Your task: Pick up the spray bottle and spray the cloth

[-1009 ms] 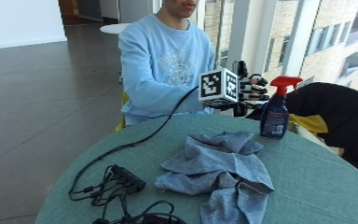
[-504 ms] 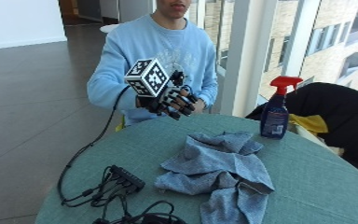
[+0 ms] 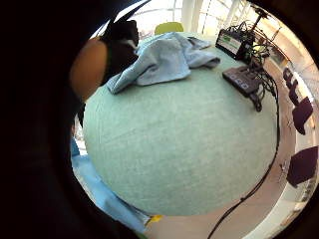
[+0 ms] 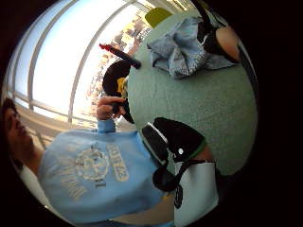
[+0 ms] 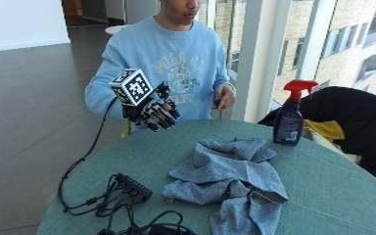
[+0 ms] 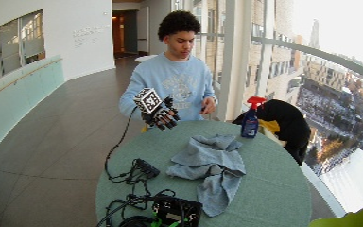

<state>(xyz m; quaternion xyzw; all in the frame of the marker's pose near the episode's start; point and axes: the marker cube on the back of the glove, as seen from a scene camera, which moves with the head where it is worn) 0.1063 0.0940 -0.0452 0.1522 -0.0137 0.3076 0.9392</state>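
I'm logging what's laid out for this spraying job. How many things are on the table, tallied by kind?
Spray bottle: 1
Cloth: 1, a crumpled blue-grey heap
Black electronic boxes with cables: 2, the second at the table's near edge
Total: 4

You sit at a round table [image 5: 344, 196] covered in green cloth, on a dark tiled floor [image 6: 56, 156]. Tall windows [image 6: 332, 52] beside you let in daylight, and a white wall [image 5: 18, 22] stands behind.
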